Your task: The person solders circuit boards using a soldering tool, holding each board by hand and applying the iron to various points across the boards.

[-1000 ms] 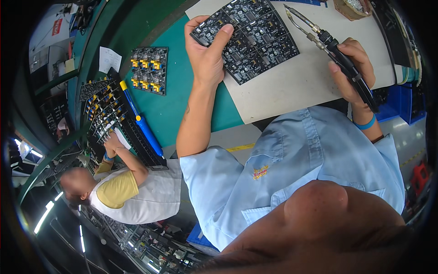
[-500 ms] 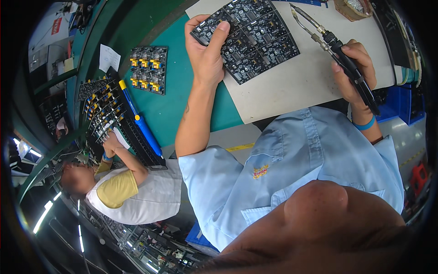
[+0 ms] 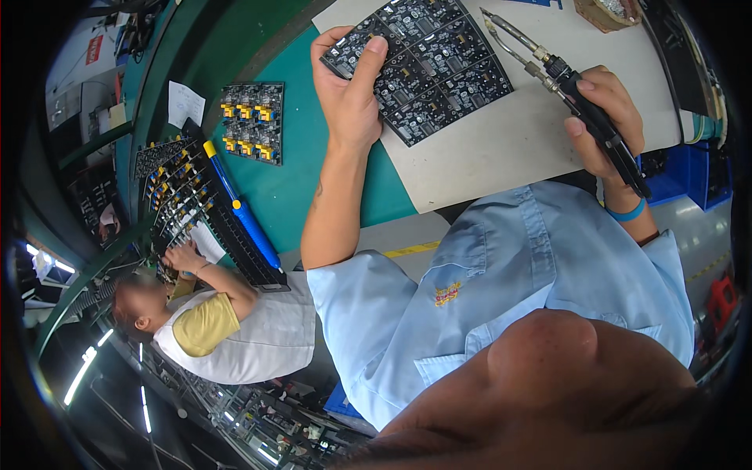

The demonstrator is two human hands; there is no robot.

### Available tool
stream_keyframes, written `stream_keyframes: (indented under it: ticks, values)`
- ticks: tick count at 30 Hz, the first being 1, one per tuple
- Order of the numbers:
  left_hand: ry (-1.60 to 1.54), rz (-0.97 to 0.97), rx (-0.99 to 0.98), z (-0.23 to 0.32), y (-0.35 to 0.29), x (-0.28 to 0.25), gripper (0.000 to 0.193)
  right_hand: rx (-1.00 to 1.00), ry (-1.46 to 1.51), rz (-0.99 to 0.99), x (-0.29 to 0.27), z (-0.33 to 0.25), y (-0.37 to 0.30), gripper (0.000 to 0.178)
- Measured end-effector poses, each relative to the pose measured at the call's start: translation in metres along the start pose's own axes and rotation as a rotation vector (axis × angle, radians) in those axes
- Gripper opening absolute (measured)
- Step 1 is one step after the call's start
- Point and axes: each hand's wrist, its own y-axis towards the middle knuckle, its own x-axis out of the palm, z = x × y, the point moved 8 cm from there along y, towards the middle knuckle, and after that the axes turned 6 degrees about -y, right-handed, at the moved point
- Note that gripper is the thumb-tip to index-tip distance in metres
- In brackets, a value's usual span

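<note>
A black circuit board panel, divided into several sections covered with small parts, is gripped at its left edge by my left hand. The thumb presses on its top face while the other fingers go underneath. My right hand is closed round the black handle of a soldering iron, which has a thin tube feeding in beside its tip. The tip points up and left, just off the panel's upper right corner, and does not touch it. Beneath both lies a pale grey sheet on the green mat.
Left of my forearm lies another board panel with yellow parts. A blue desoldering pump rests on a black rack of boards. A co-worker works beyond it. A small container stands at top right; blue bins are at right.
The panel and my left hand have shifted slightly left. The soldering iron has moved a little left and down with my right hand. The co-worker's head and hands have moved slightly.
</note>
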Motion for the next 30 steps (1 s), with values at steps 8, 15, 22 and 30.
stream_keyframes:
  ticks: [8,15,22,30]
  values:
    - [0.005,0.031,-0.019,0.000,-0.001,0.005,0.042,0.026,-0.030,-0.082,0.001,0.000,-0.001,0.040]
    - [0.263,0.074,0.024,0.000,0.004,0.001,0.041,0.080,0.077,-0.254,0.021,-0.019,-0.003,0.040]
    - [0.286,0.054,0.068,0.002,0.005,0.003,0.034,0.062,0.084,-0.272,0.025,-0.019,-0.002,0.040]
    - [0.251,0.043,0.046,0.001,0.005,0.002,0.037,0.067,0.065,-0.317,0.030,-0.019,-0.001,0.040]
